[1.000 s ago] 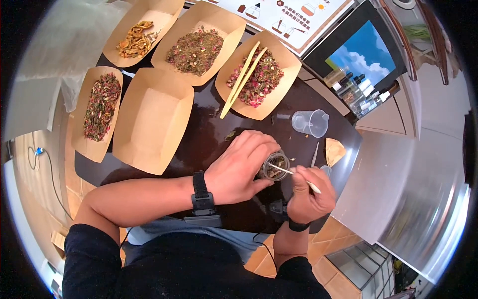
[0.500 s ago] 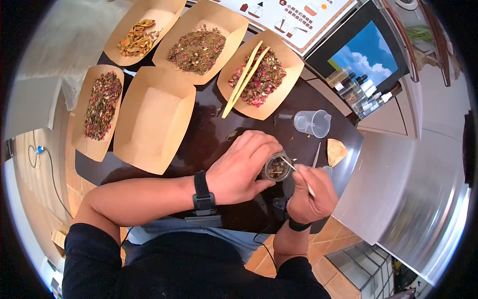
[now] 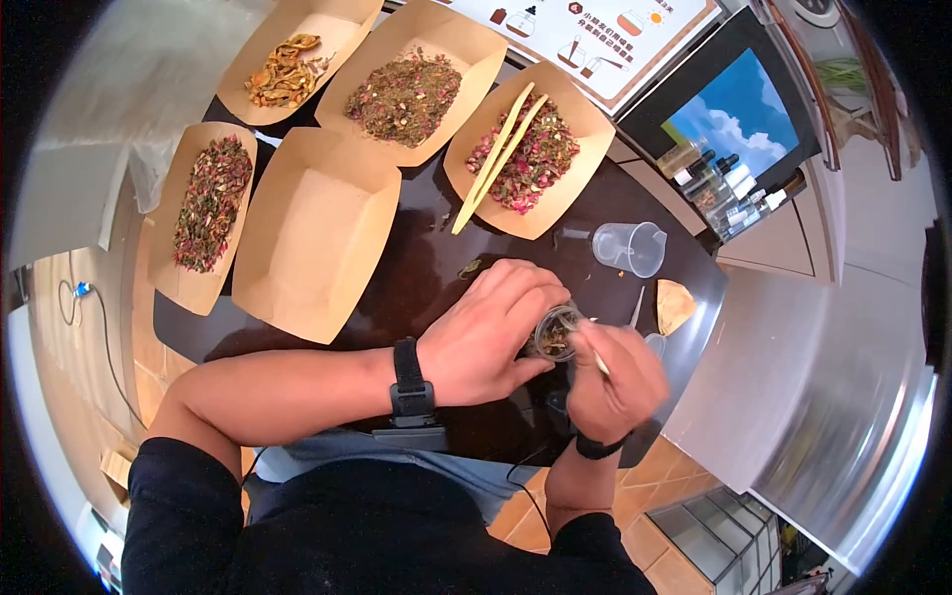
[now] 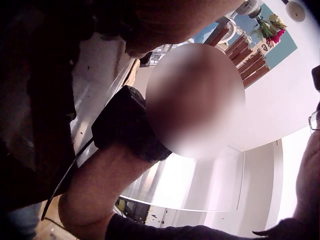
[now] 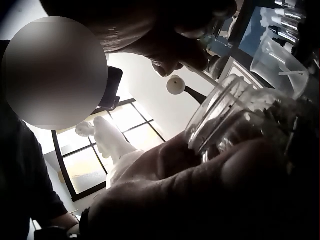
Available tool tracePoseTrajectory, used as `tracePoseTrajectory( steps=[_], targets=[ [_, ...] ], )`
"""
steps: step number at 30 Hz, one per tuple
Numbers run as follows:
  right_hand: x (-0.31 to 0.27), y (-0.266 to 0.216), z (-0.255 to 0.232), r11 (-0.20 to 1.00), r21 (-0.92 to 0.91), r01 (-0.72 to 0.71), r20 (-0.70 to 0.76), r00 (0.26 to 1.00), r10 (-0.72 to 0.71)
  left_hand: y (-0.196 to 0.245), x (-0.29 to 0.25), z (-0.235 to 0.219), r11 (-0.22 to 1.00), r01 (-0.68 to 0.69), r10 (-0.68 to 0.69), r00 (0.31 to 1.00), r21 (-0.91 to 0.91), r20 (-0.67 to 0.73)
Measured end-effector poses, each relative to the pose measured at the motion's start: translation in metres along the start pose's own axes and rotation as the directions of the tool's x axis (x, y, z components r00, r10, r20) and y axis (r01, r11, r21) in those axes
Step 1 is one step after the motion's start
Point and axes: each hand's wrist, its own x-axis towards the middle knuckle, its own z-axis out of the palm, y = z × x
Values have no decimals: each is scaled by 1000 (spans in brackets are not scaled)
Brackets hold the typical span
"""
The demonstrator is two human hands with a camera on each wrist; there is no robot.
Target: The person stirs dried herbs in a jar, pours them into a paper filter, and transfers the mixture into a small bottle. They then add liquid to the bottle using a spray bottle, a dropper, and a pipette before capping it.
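My left hand curls round a small clear jar on the dark table, thumb at the near side and fingers at the far side. Dried plant bits lie inside the jar. In my right hand is a thin pale stick, pinched between thumb and fingers, its lower end reaching into the jar mouth. The right wrist view shows the stick slanting past the jar's clear rim. The left wrist view shows neither the jar nor the stick.
Paper trays of dried petals and herbs stand at the back left, beside an empty paper tray. Yellow tongs lie across one filled tray. A clear plastic beaker and a crumpled tan piece are to the right. Small bottles stand beyond.
The right hand has moved in closer over the jar, and the stick now stands steeper. My left hand keeps its grip. The whole head view has shifted slightly.
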Motion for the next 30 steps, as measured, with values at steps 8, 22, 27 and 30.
tracePoseTrajectory(
  steps=[8, 22, 27, 30],
  targets=[
    [-4, 3, 2, 998, 54, 41, 21, 999, -42, 0, 1, 1, 1000, -15, 15, 1000, 18, -5],
    [-5, 4, -4, 986, 139, -95, 50, 995, 89, -1, 2, 1, 1000, -7, 7, 1000, 10, 19],
    [-10, 1, -5, 974, 114, -197, -107, 972, 209, 2, 1, 0, 1000, -7, 6, 999, 17, 37],
    [-5, 1, -6, 960, 144, -241, 26, 970, 240, 2, 3, 3, 999, -30, 30, 999, 28, 29]
  ],
)
